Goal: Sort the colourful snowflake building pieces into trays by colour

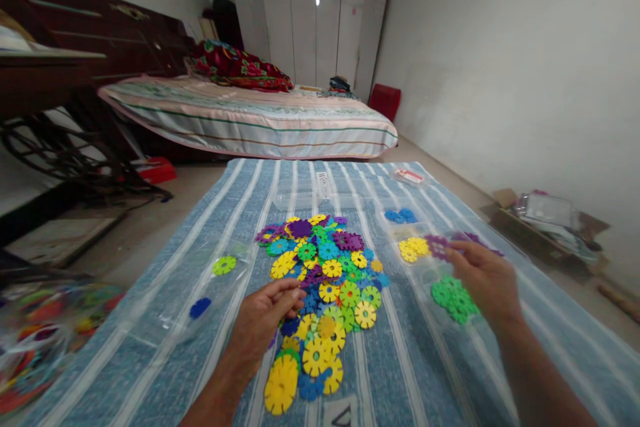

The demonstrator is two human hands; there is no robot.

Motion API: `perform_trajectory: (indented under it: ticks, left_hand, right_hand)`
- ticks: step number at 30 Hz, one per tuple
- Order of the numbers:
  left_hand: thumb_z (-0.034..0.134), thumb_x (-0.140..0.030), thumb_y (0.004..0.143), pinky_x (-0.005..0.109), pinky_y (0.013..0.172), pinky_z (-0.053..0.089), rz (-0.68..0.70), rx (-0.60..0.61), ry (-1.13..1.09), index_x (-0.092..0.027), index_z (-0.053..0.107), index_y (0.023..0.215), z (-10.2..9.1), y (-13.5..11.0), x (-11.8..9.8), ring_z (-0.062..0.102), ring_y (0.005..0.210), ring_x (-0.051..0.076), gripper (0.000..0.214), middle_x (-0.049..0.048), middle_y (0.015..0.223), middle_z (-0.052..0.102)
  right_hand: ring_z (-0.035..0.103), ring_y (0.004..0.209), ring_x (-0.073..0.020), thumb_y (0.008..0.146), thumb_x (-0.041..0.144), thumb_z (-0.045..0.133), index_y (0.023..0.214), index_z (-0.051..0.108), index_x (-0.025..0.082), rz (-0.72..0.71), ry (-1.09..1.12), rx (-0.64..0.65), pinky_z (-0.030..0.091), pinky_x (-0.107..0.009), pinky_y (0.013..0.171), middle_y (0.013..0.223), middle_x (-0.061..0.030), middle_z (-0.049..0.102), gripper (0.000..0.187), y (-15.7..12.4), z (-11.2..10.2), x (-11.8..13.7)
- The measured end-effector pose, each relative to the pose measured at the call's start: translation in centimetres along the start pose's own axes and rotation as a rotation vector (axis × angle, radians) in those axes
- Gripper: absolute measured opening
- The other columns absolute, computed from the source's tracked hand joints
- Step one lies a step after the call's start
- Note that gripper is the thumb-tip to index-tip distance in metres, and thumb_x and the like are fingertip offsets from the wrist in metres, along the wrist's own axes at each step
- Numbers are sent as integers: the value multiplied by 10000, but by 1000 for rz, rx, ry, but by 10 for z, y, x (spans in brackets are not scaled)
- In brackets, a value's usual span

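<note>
A heap of notched plastic snowflake discs [332, 268] in yellow, green, blue and purple lies on the striped cloth. At its left edge is my left hand [273, 307], thumb and fingers pinched together; whatever they hold is hidden. My right hand [483, 274] pinches a purple snowflake disc [437, 247] above the clear sorting trays at the right. Sorted by colour there are blue discs [400, 216], yellow discs [414, 249] and green discs [456, 299]. Some purple discs [480, 240] show behind my right hand.
A clear plastic tray [150, 320] at the left carries a lime disc [225, 265] and a dark blue disc [200, 308]. Another clear container [295, 199] lies behind the heap. A bed [260, 120] stands beyond the cloth, and an open carton [540, 234] sits on the floor at right.
</note>
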State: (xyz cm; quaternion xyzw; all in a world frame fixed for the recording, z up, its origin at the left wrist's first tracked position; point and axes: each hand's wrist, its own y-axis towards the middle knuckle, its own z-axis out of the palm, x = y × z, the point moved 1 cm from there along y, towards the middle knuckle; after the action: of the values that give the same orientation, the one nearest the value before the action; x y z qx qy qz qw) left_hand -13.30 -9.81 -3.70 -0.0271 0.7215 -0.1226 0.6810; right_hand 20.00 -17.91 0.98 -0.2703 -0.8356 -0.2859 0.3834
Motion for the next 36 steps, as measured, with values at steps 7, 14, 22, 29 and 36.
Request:
perform_trajectory:
  ticks: [7, 14, 22, 29, 36]
  left_hand:
    - [696, -363, 615, 255, 574, 484, 25, -8, -17, -145, 663, 835, 2, -4, -4, 624, 612, 156, 312, 72, 730, 713]
    - [676, -341, 632, 246, 576, 474, 10, -5, -25, -121, 645, 853, 2, -3, 1, 616, 602, 140, 313, 74, 726, 707]
    - [659, -309, 646, 233, 567, 470, 24, 22, -35, -123, 648, 827, 3, -5, 1, 610, 584, 126, 259, 63, 703, 701]
    - [665, -302, 637, 236, 576, 463, 34, 33, -68, -117, 650, 839, 4, -8, 0, 598, 581, 122, 274, 61, 708, 697]
    - [629, -326, 673, 223, 558, 449, 72, 3, -22, -123, 638, 836, -3, -6, 0, 594, 578, 125, 261, 47, 682, 691]
  right_hand:
    - [617, 719, -251, 744, 375, 566, 922, 707, 170, 10, -630, -217, 386, -356, 615, 739, -140, 678, 306, 70, -61, -43]
    - [608, 598, -214, 738, 380, 557, 812, 679, 203, -179, -307, -2, 435, -358, 625, 673, -58, 664, 227, 16, -5, -27]
    - [587, 755, -200, 866, 236, 444, 854, 661, 209, -756, -185, 324, 439, -323, 690, 823, -67, 653, 219, -80, 101, 49]
    - [470, 1092, -268, 829, 166, 514, 919, 654, 175, -920, -355, 300, 404, -403, 896, 1037, -133, 602, 167, -89, 157, 70]
    - [585, 779, -187, 833, 180, 495, 718, 625, 196, -769, 16, 405, 483, -318, 715, 759, -47, 633, 173, -90, 142, 70]
